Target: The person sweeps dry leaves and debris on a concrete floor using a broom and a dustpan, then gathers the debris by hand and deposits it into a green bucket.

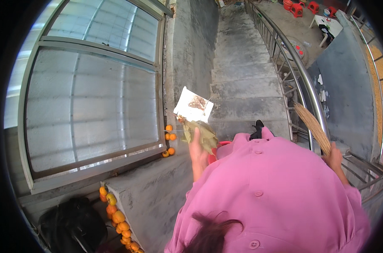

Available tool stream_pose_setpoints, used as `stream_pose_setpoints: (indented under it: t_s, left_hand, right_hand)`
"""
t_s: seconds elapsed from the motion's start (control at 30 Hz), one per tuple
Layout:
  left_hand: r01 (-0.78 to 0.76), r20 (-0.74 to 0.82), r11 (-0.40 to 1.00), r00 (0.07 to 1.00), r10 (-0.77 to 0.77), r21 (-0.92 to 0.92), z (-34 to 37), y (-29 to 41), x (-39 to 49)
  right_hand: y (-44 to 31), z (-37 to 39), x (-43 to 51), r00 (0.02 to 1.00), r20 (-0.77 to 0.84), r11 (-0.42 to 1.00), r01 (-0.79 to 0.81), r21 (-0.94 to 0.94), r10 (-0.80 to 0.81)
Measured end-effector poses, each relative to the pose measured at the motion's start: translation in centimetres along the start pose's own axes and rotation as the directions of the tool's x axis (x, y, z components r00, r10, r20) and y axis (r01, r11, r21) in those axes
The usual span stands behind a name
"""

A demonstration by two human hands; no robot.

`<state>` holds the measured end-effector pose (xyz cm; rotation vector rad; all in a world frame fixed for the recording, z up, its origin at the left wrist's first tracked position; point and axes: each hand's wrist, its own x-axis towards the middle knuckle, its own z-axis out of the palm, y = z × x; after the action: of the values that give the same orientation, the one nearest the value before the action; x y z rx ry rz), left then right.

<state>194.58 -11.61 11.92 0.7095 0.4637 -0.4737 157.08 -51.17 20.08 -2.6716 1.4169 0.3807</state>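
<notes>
My left hand (pixel 198 151), left of my pink shirt, grips a bunch of dry greenish-brown leaves (pixel 204 136) together with a white dustpan-like piece (pixel 191 104) that has a brown smudge on it. How these are held together I cannot tell. My right hand (pixel 333 155) is closed around the lower end of a straw hand broom (pixel 313 126), whose tip points up and left beside the metal handrail (pixel 311 85). Part of a red container (pixel 214 155) shows just right of my left hand, mostly hidden by the shirt.
Concrete stairs (pixel 242 79) run down ahead between a wall and the handrail. Persimmon-like orange fruits (pixel 171 136) sit by the window (pixel 93 101); more (pixel 118 216) line a ledge edge beside a black bag (pixel 73 224). Red stools (pixel 296 10) and a white table (pixel 334 25) stand below.
</notes>
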Motion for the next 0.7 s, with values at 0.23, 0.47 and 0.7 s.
stream_pose_setpoints:
  t_s: [0.23,0.47,0.7]
  left_hand:
    - [-0.027,0.006,0.992,1.0,0.027,0.122,2.8,-1.8,7.1]
    - [0.009,0.101,0.991,0.995,-0.023,0.137,6.1,-2.8,13.9]
    - [0.0,0.188,0.988,0.982,-0.029,0.153,10.5,-3.6,19.6]
  right_hand:
    - [1.1,-0.1,-3.8,0.984,0.018,0.984,-0.179,-0.007,0.179]
    - [0.1,1.7,-3.6,0.965,-0.052,0.966,-0.257,-0.019,0.256]
    - [0.5,3.3,-4.2,0.876,-0.111,0.868,-0.48,-0.126,0.469]
